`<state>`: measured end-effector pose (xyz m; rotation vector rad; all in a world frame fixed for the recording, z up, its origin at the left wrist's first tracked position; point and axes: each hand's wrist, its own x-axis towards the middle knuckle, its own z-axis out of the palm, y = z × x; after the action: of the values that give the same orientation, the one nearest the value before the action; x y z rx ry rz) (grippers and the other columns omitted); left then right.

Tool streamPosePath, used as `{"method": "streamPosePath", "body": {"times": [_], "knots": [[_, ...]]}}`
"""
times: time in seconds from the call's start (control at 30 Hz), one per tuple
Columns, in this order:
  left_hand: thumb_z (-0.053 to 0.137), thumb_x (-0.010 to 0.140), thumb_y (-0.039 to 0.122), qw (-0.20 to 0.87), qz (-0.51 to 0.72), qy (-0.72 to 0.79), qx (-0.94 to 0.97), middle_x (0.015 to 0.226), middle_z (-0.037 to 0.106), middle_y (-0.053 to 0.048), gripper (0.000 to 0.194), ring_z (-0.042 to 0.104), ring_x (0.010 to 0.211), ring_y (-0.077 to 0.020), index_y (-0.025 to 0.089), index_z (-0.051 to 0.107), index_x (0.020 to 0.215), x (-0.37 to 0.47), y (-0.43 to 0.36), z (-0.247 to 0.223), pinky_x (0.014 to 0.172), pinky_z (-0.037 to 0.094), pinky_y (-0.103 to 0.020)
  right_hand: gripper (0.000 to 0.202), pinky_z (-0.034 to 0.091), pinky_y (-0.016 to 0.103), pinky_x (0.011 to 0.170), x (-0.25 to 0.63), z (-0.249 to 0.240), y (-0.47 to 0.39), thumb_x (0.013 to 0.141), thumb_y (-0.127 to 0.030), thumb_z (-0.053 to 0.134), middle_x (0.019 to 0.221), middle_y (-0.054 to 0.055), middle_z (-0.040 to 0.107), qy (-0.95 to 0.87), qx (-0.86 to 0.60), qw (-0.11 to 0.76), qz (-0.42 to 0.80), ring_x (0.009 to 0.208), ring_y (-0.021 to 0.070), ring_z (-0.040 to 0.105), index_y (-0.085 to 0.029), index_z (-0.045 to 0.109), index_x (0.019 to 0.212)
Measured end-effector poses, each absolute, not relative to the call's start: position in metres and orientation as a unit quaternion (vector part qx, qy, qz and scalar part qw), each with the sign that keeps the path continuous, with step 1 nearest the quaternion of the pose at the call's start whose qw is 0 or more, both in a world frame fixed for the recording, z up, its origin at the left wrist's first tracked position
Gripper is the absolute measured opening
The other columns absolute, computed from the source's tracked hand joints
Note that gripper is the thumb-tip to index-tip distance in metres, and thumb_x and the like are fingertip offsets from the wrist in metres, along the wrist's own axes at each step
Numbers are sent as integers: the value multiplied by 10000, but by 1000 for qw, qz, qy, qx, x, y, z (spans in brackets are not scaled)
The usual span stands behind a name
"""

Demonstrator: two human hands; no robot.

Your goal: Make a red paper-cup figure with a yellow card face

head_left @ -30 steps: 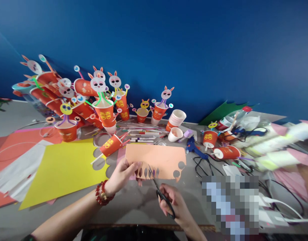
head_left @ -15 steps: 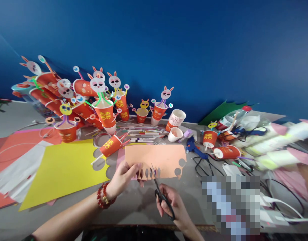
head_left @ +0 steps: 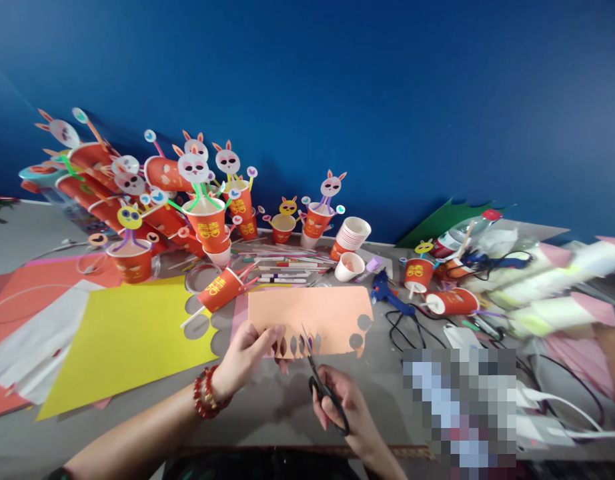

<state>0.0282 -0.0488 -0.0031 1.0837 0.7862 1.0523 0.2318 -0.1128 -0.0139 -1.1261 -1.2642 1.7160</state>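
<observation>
A sheet of peach paper lies in front of me, with several leaf-shaped holes along its near edge and round holes at its right end. My left hand pinches the near left part of this sheet, thumb on top and fingertips partly below. Black-handled scissors are in my right hand, fingers in the loops. The blades point away from me and meet the sheet's near edge beside the leaf-shaped holes. Whether the blades are parted is too small to tell.
Red paper cups with rabbit faces crowd the back left. Yellow paper lies left, a tipped cup beside it. Behind the sheet are pens and stacked cups. A blue glue gun with black cable lies right.
</observation>
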Motion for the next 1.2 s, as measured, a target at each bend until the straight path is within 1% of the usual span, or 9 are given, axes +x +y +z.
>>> {"method": "streamPosePath", "body": {"times": [0.23, 0.5, 0.77, 1.0, 1.2], "knots": [[542, 951, 375, 657, 468, 355, 473, 579, 691, -23, 364, 610, 445, -125, 141, 652, 695, 29, -50, -3, 473, 463, -210, 623, 268, 203, 447, 230, -18, -114, 694, -785, 640, 497, -60, 451, -486, -439, 368, 660, 421, 60, 311, -192, 451, 709], [554, 936, 406, 658, 467, 360, 468, 576, 677, -17, 387, 617, 454, -138, 153, 619, 651, 29, -50, -2, 477, 463, -226, 607, 254, 217, 445, 225, -18, -117, 714, -779, 629, 482, -64, 435, -478, -456, 378, 648, 410, 63, 297, -198, 453, 698], [549, 942, 408, 644, 467, 379, 473, 535, 664, -20, 420, 618, 479, -136, 155, 608, 613, 29, -52, 1, 502, 453, -217, 616, 266, 216, 446, 222, -21, -118, 726, -794, 601, 486, -55, 433, -479, -460, 401, 631, 426, 74, 313, -195, 461, 688], [559, 928, 441, 641, 467, 389, 469, 538, 674, -30, 428, 623, 471, -145, 155, 608, 614, 30, -54, 2, 495, 458, -224, 619, 263, 215, 434, 222, -26, -121, 716, -802, 603, 485, -61, 420, -472, -456, 410, 633, 423, 73, 296, -199, 465, 707], [545, 936, 442, 641, 463, 387, 474, 546, 679, -32, 429, 624, 480, -145, 159, 603, 619, 30, -53, 3, 512, 457, -228, 599, 272, 213, 434, 221, -23, -119, 736, -778, 605, 482, -54, 426, -477, -466, 409, 624, 421, 74, 317, -198, 465, 688]]}}
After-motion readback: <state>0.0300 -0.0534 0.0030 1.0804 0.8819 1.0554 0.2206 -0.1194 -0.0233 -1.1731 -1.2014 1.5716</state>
